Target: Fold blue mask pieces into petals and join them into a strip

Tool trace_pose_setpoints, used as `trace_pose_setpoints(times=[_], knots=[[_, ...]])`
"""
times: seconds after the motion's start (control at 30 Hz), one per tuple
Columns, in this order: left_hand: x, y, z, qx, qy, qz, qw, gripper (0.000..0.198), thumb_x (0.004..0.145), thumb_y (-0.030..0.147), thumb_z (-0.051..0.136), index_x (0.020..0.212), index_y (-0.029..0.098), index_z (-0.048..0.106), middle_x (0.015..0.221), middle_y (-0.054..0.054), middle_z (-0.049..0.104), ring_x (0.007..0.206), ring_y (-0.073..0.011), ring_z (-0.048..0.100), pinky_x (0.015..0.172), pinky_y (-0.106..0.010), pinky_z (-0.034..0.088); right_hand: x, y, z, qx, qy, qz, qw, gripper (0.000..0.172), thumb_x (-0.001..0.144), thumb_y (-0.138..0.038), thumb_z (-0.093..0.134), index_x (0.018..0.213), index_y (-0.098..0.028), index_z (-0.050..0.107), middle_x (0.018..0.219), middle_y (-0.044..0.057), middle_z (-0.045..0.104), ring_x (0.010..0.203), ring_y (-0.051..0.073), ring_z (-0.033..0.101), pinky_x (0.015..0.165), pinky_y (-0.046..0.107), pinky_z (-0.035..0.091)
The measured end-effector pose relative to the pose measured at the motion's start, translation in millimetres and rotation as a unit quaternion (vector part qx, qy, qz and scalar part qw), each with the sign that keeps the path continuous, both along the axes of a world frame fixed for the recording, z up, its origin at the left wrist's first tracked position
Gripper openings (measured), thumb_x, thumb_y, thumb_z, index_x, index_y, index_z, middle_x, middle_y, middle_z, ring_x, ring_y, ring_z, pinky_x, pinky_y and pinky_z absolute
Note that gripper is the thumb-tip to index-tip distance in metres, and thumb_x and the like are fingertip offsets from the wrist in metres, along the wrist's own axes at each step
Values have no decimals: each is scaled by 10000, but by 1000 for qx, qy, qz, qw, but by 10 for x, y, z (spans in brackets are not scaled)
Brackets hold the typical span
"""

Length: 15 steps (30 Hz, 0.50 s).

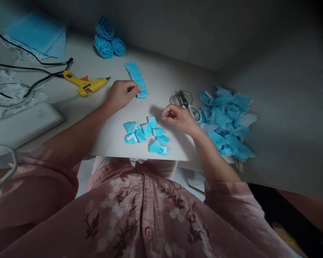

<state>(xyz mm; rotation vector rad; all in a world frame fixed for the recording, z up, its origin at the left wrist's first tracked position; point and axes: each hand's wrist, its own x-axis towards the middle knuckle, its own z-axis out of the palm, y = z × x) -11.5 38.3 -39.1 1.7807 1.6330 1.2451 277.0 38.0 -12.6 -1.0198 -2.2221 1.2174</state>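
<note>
My left hand (123,94) is closed, its thumb and fingertips pinched at the near end of a crinkled blue strip (136,76). The strip slants away from me across the table. To the right, my right hand (179,119) hovers with curled fingers, thumb and forefinger together; anything between them is too small or hidden to make out. Several small cut blue pieces (146,129), petal-like and some showing white, lie in front of me between the hands. Just beyond my right hand are scissors (195,111) with pale handles, beside a coil of thin wire (174,98).
A large pile of blue petal-like pieces (228,120) sits at the right by the wall. Three rolled blue flowers (104,46) stand at the back. At left are a yellow glue gun (90,86), black cables (50,74), a white box-like device (24,123) and blue sheets (37,34).
</note>
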Motion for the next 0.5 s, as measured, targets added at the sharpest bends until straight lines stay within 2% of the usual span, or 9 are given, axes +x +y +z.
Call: trace_pose_setpoints(times=[0.17, 0.33, 0.4, 0.5], knots=[[28, 4, -52, -2, 3, -26, 1000, 274, 925, 305, 663, 676, 190, 665, 554, 46, 431, 563, -123, 398, 601, -311, 271, -67, 58, 136, 45, -55, 31, 997, 222, 907, -346, 651, 1034, -191, 748, 959, 52, 792, 806, 162, 643, 765, 300, 482], [50, 14, -121, 6, 11, -49, 999, 225, 919, 312, 701, 745, 177, 746, 545, 55, 456, 543, -110, 395, 593, -291, 280, -108, 38, 94, 64, -127, 33, 989, 295, 932, -372, 660, 1111, -176, 788, 1018, 75, 813, 828, 185, 661, 775, 315, 459], [66, 2, -128, 7, 7, -53, 999, 251, 920, 343, 712, 738, 174, 750, 541, 50, 472, 539, -110, 401, 580, -283, 278, -185, 24, 48, 77, -158, 22, 984, 267, 911, -363, 695, 1073, -174, 794, 990, 72, 799, 833, 189, 659, 764, 315, 432], [97, -24, -109, -8, -11, -60, 998, 284, 931, 388, 714, 747, 177, 765, 546, 33, 531, 538, -119, 441, 559, -271, 294, -324, 26, -7, 57, -156, 25, 986, 116, 869, -290, 705, 893, -189, 758, 851, 25, 747, 763, 160, 613, 723, 300, 394]])
